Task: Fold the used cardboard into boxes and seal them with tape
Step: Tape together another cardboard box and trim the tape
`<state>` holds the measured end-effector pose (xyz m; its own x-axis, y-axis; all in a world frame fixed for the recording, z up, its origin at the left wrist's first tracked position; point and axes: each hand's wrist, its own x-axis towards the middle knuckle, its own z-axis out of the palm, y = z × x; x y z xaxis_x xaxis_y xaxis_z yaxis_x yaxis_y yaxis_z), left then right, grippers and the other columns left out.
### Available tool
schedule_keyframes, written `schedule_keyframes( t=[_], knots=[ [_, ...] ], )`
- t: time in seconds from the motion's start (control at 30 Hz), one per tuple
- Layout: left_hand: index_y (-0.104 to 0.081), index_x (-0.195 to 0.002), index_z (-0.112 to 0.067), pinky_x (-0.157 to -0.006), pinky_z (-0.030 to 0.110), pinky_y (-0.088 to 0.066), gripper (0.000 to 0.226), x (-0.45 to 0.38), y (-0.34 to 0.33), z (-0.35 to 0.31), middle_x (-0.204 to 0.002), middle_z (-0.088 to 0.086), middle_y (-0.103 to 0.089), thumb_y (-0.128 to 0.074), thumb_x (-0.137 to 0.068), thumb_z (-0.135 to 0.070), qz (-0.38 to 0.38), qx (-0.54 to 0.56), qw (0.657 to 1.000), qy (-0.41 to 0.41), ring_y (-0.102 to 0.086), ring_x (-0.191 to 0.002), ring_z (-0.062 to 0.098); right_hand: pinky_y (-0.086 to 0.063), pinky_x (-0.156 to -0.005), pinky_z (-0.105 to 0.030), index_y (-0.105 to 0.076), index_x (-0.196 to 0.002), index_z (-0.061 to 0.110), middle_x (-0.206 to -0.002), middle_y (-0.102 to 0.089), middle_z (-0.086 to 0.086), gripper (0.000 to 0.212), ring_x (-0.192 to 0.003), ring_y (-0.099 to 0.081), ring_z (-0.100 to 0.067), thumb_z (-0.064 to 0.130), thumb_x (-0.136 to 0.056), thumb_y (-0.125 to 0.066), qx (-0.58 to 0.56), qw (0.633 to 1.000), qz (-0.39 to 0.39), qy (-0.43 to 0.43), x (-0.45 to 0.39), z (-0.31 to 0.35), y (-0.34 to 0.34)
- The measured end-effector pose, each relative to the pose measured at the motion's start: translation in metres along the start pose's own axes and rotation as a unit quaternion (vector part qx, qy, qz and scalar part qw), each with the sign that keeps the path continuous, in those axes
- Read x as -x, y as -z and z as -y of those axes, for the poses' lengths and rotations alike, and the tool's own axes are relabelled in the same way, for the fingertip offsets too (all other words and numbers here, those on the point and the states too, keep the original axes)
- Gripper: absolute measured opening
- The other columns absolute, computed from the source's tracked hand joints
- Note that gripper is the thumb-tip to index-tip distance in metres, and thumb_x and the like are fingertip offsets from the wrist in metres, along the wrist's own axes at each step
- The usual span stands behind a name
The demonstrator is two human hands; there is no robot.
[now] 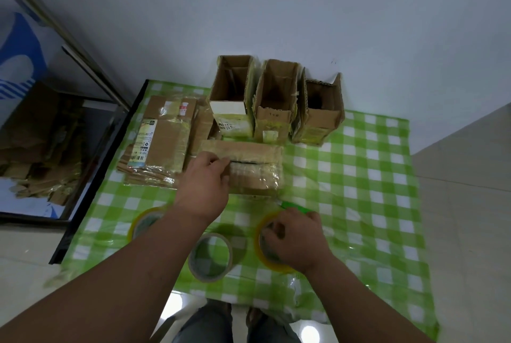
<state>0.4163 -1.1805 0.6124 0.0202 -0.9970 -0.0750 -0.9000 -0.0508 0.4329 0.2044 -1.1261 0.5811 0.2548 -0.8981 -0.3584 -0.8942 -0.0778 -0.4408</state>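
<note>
A green-and-white checked cloth (pixel 359 176) covers the floor from the centre out to 4 o'clock, its far edge at a pale wall. At 9 o'clock a dark-framed glass panel (pixel 91 154) stands beside the cloth, with loose cardboard scraps (pixel 36 154) behind it.

A stack of flattened cardboard (pixel 160 146) lies on the cloth at 10 o'clock, labels facing up. At 12 o'clock three open boxes stand upright in a row against the wall, touching side by side: the left box (pixel 232 99), the middle box (pixel 276 105) and the right box (pixel 320 110), each with yellowish tape on its outside.

Just in front of them, at the centre, lies the folded box (pixel 254 168), on its side, its two flaps meeting along a dark seam and glossy with old tape.

The left hand (pixel 204 187) reaches in from 7 o'clock and rests on the left end of this box, thumb and fingers pinching at the seam. The right hand (pixel 296 235), at 5 o'clock, curls its fingers through the core of a yellow tape roll (pixel 265 246) and grips it. A green object (pixel 293 206) shows just beyond the knuckles; what it is cannot be told.

A grey-cored roll (pixel 210 257) lies at 6 o'clock between the forearms, and a third roll (pixel 143 222) sits at 8 o'clock, partly hidden by the left forearm.
</note>
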Motion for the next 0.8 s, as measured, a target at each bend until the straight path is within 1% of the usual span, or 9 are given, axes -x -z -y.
schedule_keyframes(
  t=[0.07,0.13,0.2,0.3,0.4,0.5,0.6,0.67,0.8],
  knots=[
    [-0.066,-0.127,-0.008,-0.092,0.046,-0.050,0.041,0.004,0.001,-0.002,-0.117,0.011,-0.057,-0.067,-0.086,-0.009,-0.017,0.017,1.000,-0.003,-0.054,-0.111,0.032,-0.024,-0.104,-0.044,-0.053,-0.080,0.028,-0.091,-0.050,0.012,0.057,-0.097,-0.055,-0.015,0.076,-0.066,-0.025,0.086,0.992,0.089,0.029,0.007,0.002,-0.002],
    [-0.068,-0.123,-0.008,-0.091,0.049,-0.051,0.040,0.010,0.002,-0.004,-0.116,0.012,-0.059,-0.070,-0.083,-0.008,-0.034,0.021,0.999,-0.009,-0.055,-0.109,0.034,-0.011,-0.111,-0.052,-0.062,-0.099,0.028,-0.110,-0.057,0.006,0.064,-0.115,-0.049,-0.019,0.081,-0.069,-0.039,0.156,0.973,0.162,0.051,0.014,0.002,-0.006],
    [-0.070,-0.118,-0.007,-0.089,0.049,-0.051,0.038,0.015,0.003,-0.006,-0.113,0.013,-0.060,-0.072,-0.080,-0.006,-0.048,0.018,0.999,-0.016,-0.057,-0.105,0.035,-0.002,-0.113,-0.055,-0.062,-0.114,0.026,-0.120,-0.060,0.000,0.054,-0.125,-0.042,-0.025,0.066,-0.079,-0.055,0.187,0.964,0.181,0.056,0.019,0.000,-0.012],
    [-0.073,-0.112,-0.007,-0.086,0.049,-0.053,0.034,0.023,0.002,-0.006,-0.107,0.013,-0.062,-0.070,-0.078,-0.007,-0.065,0.007,0.998,-0.025,-0.061,-0.098,0.036,0.002,-0.114,-0.055,-0.062,-0.115,0.027,-0.114,-0.065,-0.001,0.032,-0.128,-0.042,-0.028,0.039,-0.086,-0.056,0.163,0.971,0.173,0.038,0.024,-0.001,-0.012],
    [-0.072,-0.115,-0.007,-0.091,0.040,-0.051,0.034,0.031,0.001,-0.010,-0.111,0.013,-0.062,-0.068,-0.082,-0.004,-0.039,0.034,0.998,-0.022,-0.062,-0.101,0.034,-0.005,-0.113,-0.053,-0.062,-0.115,0.030,-0.118,-0.063,0.004,0.029,-0.132,-0.039,-0.023,0.036,-0.087,-0.054,0.100,0.984,0.147,0.010,0.026,0.001,-0.004],
    [-0.066,-0.127,-0.017,-0.092,0.027,-0.045,0.035,0.039,0.002,-0.024,-0.127,0.007,-0.059,-0.060,-0.093,-0.010,0.068,0.094,0.992,0.041,-0.060,-0.107,0.022,-0.019,-0.110,-0.045,-0.064,-0.107,0.030,-0.110,-0.061,0.008,0.022,-0.121,-0.049,-0.017,0.041,-0.088,-0.058,-0.007,0.992,0.122,-0.034,0.020,0.000,0.015],
    [-0.055,-0.139,-0.022,-0.084,0.020,-0.041,0.043,0.044,0.002,-0.035,-0.139,0.000,-0.055,-0.051,-0.098,-0.009,0.176,0.198,0.956,0.127,-0.057,-0.105,0.011,-0.035,-0.106,-0.047,-0.066,-0.080,0.043,-0.095,-0.060,0.011,0.015,-0.108,-0.057,-0.020,0.051,-0.068,-0.063,-0.165,0.974,0.142,-0.058,0.016,-0.004,0.034],
    [-0.050,-0.143,-0.021,-0.085,0.021,-0.043,0.048,0.046,0.002,-0.041,-0.142,-0.003,-0.053,-0.048,-0.098,-0.004,0.219,0.275,0.920,0.174,-0.057,-0.104,0.011,-0.041,-0.100,-0.050,-0.063,-0.067,0.048,-0.085,-0.059,0.010,0.013,-0.100,-0.059,-0.024,0.049,-0.055,-0.061,-0.206,0.967,0.143,-0.053,0.016,-0.005,0.041],
    [-0.050,-0.142,-0.015,-0.093,0.028,-0.042,0.052,0.048,0.006,-0.050,-0.138,0.002,-0.055,-0.043,-0.095,0.005,0.257,0.336,0.884,0.201,-0.051,-0.121,0.019,-0.050,-0.086,-0.049,-0.065,-0.077,0.020,-0.077,-0.060,0.002,0.048,-0.083,-0.061,-0.026,0.053,-0.042,-0.064,-0.264,0.954,0.132,-0.049,0.018,-0.002,0.048]
  ],
)
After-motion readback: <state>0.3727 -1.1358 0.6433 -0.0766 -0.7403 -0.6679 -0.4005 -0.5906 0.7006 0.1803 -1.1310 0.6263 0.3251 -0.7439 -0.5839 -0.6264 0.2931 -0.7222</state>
